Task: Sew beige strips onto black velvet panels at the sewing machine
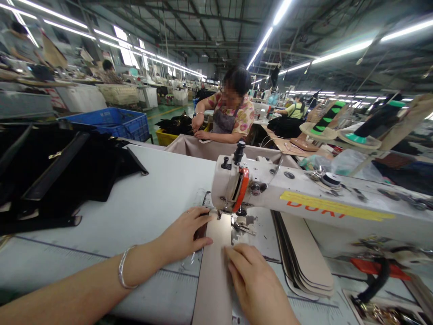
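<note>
Left hand (184, 234): fingers apart, touching the strip (215, 275).
Right hand (257, 282): fingers at its edge; clamped, I can't tell.
Machine (270, 183): above the strip.

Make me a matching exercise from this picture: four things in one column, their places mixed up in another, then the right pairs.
Things
1. Silver metal bangle
2. Long, flat beige strip
3. Stack of flat, round-cornered beige panels
4. Strip of yellow tape

Places
A. On the arm of the white sewing machine
B. Between the two hands
C. Around the wrist of the left hand
D. Right of the right hand, on the pale table

Pairs: 1-C, 2-B, 3-D, 4-A
</note>
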`<state>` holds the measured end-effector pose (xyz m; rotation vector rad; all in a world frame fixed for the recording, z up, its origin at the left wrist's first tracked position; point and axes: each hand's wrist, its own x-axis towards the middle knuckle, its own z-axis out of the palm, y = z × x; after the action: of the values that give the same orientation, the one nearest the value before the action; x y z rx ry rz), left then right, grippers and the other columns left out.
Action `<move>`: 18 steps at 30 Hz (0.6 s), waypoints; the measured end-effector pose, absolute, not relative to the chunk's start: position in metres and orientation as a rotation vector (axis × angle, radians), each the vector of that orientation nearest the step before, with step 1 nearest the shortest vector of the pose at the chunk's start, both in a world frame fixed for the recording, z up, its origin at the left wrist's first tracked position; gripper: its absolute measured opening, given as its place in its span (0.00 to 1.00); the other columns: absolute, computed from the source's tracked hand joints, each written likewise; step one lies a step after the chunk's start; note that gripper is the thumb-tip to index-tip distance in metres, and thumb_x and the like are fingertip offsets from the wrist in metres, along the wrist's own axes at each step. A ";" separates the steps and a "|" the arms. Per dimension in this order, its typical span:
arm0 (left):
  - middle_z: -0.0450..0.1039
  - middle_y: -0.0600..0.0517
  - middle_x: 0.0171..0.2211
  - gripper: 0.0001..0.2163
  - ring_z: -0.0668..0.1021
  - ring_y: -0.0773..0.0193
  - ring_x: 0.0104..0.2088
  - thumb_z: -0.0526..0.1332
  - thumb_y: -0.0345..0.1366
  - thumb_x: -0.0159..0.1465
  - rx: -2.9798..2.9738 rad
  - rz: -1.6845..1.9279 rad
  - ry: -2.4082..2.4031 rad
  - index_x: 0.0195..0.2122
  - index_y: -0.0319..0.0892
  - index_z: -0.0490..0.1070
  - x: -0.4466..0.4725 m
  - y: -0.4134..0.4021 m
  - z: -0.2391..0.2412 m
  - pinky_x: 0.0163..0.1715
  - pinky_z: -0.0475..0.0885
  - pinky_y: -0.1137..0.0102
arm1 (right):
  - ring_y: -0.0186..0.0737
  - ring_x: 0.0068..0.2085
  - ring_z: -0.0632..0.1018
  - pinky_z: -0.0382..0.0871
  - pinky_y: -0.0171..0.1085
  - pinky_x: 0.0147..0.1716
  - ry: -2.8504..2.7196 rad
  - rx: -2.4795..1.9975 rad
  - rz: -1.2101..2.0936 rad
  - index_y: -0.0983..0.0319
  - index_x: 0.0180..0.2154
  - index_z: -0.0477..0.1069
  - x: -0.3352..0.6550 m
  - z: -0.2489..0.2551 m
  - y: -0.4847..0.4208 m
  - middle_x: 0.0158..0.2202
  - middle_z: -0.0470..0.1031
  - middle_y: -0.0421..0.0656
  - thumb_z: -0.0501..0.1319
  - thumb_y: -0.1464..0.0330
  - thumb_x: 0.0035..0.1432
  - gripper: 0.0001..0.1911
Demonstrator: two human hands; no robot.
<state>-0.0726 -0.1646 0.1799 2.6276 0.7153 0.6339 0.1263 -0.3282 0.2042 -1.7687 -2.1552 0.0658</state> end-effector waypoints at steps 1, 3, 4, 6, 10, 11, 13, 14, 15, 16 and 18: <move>0.64 0.42 0.63 0.26 0.67 0.48 0.63 0.67 0.44 0.63 2.623 0.638 0.736 0.61 0.44 0.68 -0.073 -0.165 0.179 0.64 0.63 0.51 | 0.46 0.54 0.76 0.73 0.46 0.54 -2.190 -1.743 -0.026 0.60 0.57 0.69 0.129 0.208 -0.318 0.53 0.74 0.50 0.52 0.75 0.65 0.21; 0.65 0.42 0.63 0.27 0.66 0.48 0.64 0.67 0.45 0.63 2.637 0.610 0.725 0.61 0.43 0.68 -0.073 -0.164 0.178 0.64 0.61 0.50 | 0.49 0.60 0.71 0.69 0.51 0.58 -2.231 -1.707 -0.143 0.61 0.61 0.66 0.131 0.208 -0.301 0.59 0.70 0.51 0.54 0.75 0.64 0.24; 0.65 0.42 0.63 0.27 0.66 0.48 0.64 0.66 0.45 0.63 2.645 0.595 0.711 0.62 0.43 0.67 -0.073 -0.164 0.178 0.65 0.60 0.49 | 0.49 0.59 0.71 0.69 0.51 0.58 -2.242 -1.698 -0.159 0.61 0.61 0.65 0.132 0.207 -0.297 0.59 0.70 0.51 0.54 0.76 0.64 0.24; 0.65 0.42 0.64 0.27 0.66 0.49 0.65 0.65 0.45 0.64 2.658 0.584 0.680 0.63 0.41 0.66 -0.073 -0.162 0.177 0.66 0.59 0.49 | 0.48 0.58 0.72 0.70 0.51 0.57 -2.232 -1.695 -0.161 0.62 0.61 0.66 0.132 0.202 -0.293 0.58 0.70 0.52 0.55 0.76 0.64 0.24; 0.66 0.42 0.63 0.26 0.67 0.51 0.64 0.65 0.45 0.64 2.667 0.619 0.636 0.62 0.42 0.66 -0.073 -0.159 0.174 0.67 0.58 0.50 | 0.47 0.59 0.71 0.69 0.50 0.58 -2.211 -1.709 -0.135 0.62 0.61 0.65 0.132 0.198 -0.295 0.59 0.70 0.51 0.53 0.78 0.63 0.25; 0.66 0.43 0.63 0.26 0.67 0.51 0.64 0.66 0.45 0.64 2.665 0.632 0.634 0.62 0.43 0.67 -0.073 -0.158 0.173 0.67 0.58 0.50 | 0.47 0.59 0.70 0.69 0.50 0.58 -2.214 -1.716 -0.129 0.62 0.61 0.65 0.132 0.198 -0.296 0.59 0.70 0.51 0.53 0.78 0.63 0.25; 0.66 0.43 0.63 0.25 0.67 0.51 0.64 0.66 0.45 0.64 2.660 0.649 0.636 0.61 0.43 0.68 -0.071 -0.160 0.171 0.67 0.58 0.50 | 0.47 0.59 0.70 0.68 0.50 0.59 -2.221 -1.730 -0.137 0.63 0.61 0.65 0.133 0.197 -0.295 0.60 0.69 0.50 0.53 0.78 0.63 0.25; 0.66 0.42 0.63 0.25 0.67 0.50 0.64 0.66 0.45 0.64 2.658 0.652 0.638 0.61 0.43 0.68 -0.071 -0.162 0.172 0.66 0.58 0.50 | 0.47 0.59 0.70 0.68 0.50 0.59 -2.228 -1.735 -0.152 0.63 0.60 0.65 0.133 0.195 -0.295 0.60 0.69 0.50 0.53 0.77 0.64 0.24; 0.65 0.42 0.63 0.26 0.67 0.49 0.64 0.66 0.46 0.64 2.657 0.654 0.635 0.61 0.43 0.68 -0.070 -0.164 0.173 0.66 0.58 0.49 | 0.47 0.59 0.71 0.69 0.51 0.58 -2.238 -1.735 -0.174 0.63 0.60 0.66 0.134 0.193 -0.295 0.60 0.70 0.50 0.53 0.76 0.65 0.23; 0.65 0.41 0.63 0.26 0.67 0.49 0.64 0.66 0.47 0.64 2.656 0.653 0.616 0.61 0.42 0.68 -0.071 -0.166 0.176 0.66 0.58 0.49 | 0.48 0.58 0.71 0.70 0.51 0.57 -2.250 -1.725 -0.205 0.63 0.60 0.66 0.136 0.190 -0.294 0.60 0.70 0.50 0.54 0.74 0.65 0.22; 0.66 0.42 0.63 0.27 0.66 0.51 0.64 0.65 0.47 0.65 2.664 0.621 0.517 0.62 0.41 0.67 -0.076 -0.165 0.186 0.66 0.59 0.53 | 0.48 0.57 0.74 0.72 0.50 0.55 -2.279 -1.682 -0.293 0.62 0.59 0.67 0.143 0.182 -0.292 0.59 0.71 0.50 0.56 0.70 0.66 0.21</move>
<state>-0.0762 -0.1648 0.1856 2.6636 0.5171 0.6206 0.1434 -0.2919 0.1821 -1.6817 -2.2792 -0.2931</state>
